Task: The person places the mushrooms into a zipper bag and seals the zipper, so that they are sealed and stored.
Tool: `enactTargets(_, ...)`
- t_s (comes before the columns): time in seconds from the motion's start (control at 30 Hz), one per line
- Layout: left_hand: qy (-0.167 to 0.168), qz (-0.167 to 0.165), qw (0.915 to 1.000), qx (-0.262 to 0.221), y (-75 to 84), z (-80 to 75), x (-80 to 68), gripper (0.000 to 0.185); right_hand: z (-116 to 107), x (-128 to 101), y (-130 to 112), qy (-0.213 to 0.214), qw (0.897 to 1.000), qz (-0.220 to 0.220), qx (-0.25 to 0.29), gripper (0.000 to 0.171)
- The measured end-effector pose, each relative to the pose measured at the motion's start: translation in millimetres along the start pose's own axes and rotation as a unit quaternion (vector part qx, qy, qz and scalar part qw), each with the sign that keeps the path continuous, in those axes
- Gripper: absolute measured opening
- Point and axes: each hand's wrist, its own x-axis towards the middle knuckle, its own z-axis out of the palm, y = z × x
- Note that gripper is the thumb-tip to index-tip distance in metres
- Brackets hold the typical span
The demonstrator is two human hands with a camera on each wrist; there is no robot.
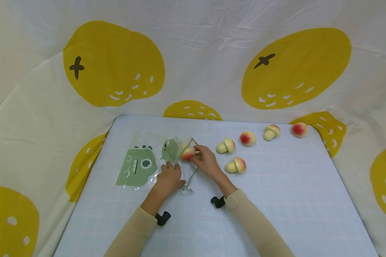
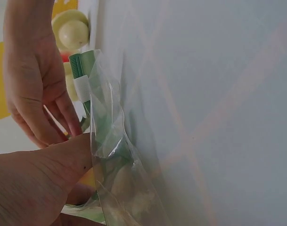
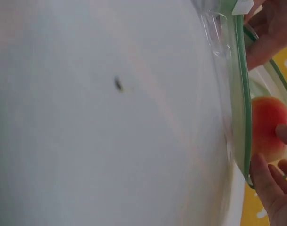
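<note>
A clear zip bag with green monster prints lies on the table, its green-edged mouth spread apart on the right side. My left hand holds the bag near that mouth, the thumb at the lower edge; part of its fingers is hidden in the left wrist view. In the mouth sits a rounded red-and-cream toy mushroom, only its cap showing. My right hand grips this toy mushroom, thumb on the red cap and a finger below by the green rim.
Right of the bag lie two toy mushrooms on their sides. Farther back are a red-topped piece, another mushroom and a red-capped piece near the far corner. A patterned cloth hangs behind the table.
</note>
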Motion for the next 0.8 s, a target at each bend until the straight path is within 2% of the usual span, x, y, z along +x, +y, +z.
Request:
enactTargets(0.1,0.005,0.001,1.0,0.0,-0.1,-0.6,0.1,0.078,1.8,-3.6,-0.3,0.036,0.999,0.015,0.001,0.035)
enactTargets(0.17,0.005,0.0,1.0,-0.002,-0.2,-0.7,0.1,0.078,3.2,-5.5,-0.5,0.044,0.998,0.029,0.016,0.031)
enactTargets(0.33,0.01,-0.003,0.9999,-0.005,0.7,0.0,0.2,0.078,6.3,-8.4,-2.1,0.021,0.992,0.055,0.112,0.029)
enactTargets(0.43,0.016,-0.01,0.9998,-0.012,1.4,1.8,0.8,0.078,8.7,-7.5,-3.6,0.001,0.981,0.074,0.18,0.033)
enactTargets(0.6,0.016,-0.025,0.9991,-0.03,2.6,6.5,1.3,0.081,14.5,-6.1,-7.8,-0.022,0.962,0.117,0.247,0.039)
enactTargets(0.8,0.032,-0.02,0.999,-0.026,3.4,8.9,-1.1,0.078,25.5,-4.0,-10.1,-0.054,0.924,0.142,0.351,0.043)
